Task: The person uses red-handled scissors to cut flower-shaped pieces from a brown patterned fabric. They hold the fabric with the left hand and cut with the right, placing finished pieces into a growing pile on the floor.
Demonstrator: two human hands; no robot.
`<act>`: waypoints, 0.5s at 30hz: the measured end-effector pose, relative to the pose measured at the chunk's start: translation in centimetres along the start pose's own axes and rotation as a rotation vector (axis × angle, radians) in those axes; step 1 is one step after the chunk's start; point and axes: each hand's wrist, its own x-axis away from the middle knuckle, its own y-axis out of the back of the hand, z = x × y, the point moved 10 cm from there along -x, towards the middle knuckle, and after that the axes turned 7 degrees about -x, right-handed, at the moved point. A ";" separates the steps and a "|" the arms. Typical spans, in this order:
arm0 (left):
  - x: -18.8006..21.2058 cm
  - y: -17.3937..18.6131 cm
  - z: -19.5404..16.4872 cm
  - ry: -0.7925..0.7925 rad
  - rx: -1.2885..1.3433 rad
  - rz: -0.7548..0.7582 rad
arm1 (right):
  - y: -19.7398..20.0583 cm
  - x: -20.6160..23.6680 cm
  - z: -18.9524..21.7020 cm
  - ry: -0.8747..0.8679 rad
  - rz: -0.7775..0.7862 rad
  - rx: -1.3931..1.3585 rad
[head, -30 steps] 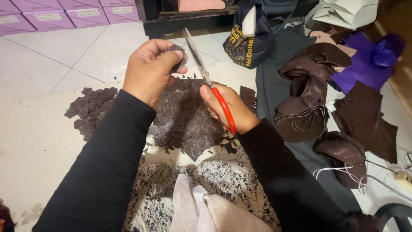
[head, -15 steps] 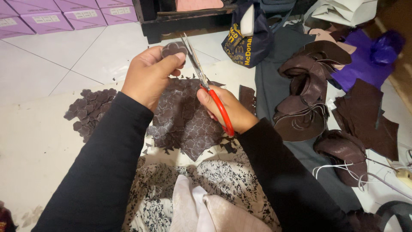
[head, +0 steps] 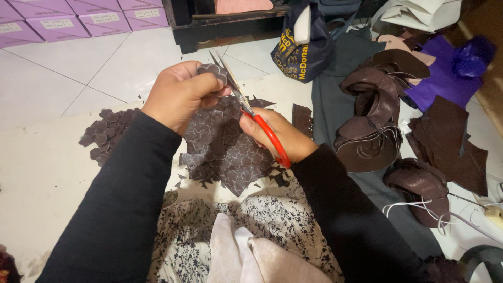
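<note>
The left hand pinched the brown sheet taut so the right hand, fingers closed around red scissors, could cut cleanly.

Your left hand is curled with thumb and fingers pinched just left of the scissors, your right hand closed through their red handles, both black-sleeved forearms angled inward.

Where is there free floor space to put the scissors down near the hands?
Bare tile lies between the purple boxes and the pile of cut pieces. The right side is crowded with dark leather pieces.
</note>
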 end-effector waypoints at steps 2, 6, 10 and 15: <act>-0.1 0.0 0.0 0.003 0.012 0.010 | 0.2 0.2 -0.1 -0.030 -0.006 0.013; -0.1 0.0 0.2 0.019 0.019 0.015 | 0.2 0.1 0.4 0.012 -0.009 0.097; -0.1 0.2 0.4 0.033 0.012 -0.007 | 0.0 -0.1 0.7 0.043 0.006 0.119; -0.2 0.2 0.4 0.034 -0.019 -0.005 | 0.3 -0.1 0.4 0.024 -0.002 0.122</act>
